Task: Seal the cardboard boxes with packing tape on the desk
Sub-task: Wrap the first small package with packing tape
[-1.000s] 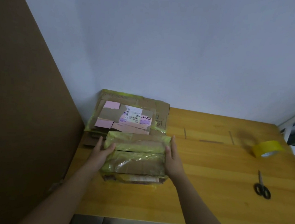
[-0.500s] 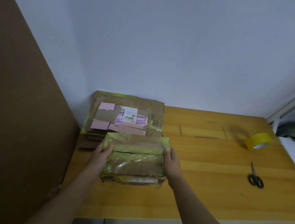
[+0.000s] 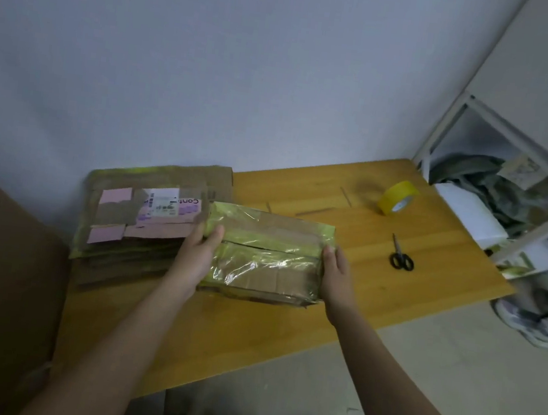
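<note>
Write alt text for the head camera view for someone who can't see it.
Two bare hands, left hand and right hand, grip the ends of a cardboard box wrapped in yellowish tape on a wooden desk. A stack of flattened cardboard lies to its left; a yellow tape roll and black scissors lie to its right.
</note>
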{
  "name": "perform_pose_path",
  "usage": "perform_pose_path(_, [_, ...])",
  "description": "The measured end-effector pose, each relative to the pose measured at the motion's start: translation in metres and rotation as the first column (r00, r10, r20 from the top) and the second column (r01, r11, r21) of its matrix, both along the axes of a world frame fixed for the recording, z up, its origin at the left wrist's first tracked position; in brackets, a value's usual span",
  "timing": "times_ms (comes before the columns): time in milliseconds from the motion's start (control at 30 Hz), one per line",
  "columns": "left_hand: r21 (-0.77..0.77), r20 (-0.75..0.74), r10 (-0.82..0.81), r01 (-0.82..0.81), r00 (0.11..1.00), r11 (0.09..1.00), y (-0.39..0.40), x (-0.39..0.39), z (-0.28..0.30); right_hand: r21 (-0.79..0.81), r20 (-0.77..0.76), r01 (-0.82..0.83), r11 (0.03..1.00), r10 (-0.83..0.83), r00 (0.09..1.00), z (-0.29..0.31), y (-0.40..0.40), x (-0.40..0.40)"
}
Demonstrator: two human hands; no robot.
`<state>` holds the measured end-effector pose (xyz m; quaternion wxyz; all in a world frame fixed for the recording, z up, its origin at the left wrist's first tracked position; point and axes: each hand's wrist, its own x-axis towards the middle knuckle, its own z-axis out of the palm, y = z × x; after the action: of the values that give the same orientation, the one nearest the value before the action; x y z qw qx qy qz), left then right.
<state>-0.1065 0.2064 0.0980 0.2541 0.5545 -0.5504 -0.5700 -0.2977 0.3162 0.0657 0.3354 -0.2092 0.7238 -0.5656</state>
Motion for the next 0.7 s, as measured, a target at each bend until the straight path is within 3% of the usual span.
perform_pose_path(233, [-0.013, 0.044, -0.081, 0.081, 0.996, 0.997, 0.037, -0.130, 0.011, 0.033, 0.070, 0.110, 0.993, -0.112, 0.991, -0.009, 0.050, -0.121])
perform_pose_path(467, [0.027, 0.005, -0.031, 0.031, 1.000, 0.999, 0.075, -0.252, 0.005, 0.022, 0.013, 0.066, 0.998, -0.066, 0.998, -0.007, 0.081, -0.249])
perform_pose_path(700, [0.067, 0.002, 0.084, -0.084, 0.996, 0.994, 0.067, -0.347, -0.005, 0.018, 0.018, -0.042, 0.999, 0.042, 0.999, 0.005, 0.063, -0.352])
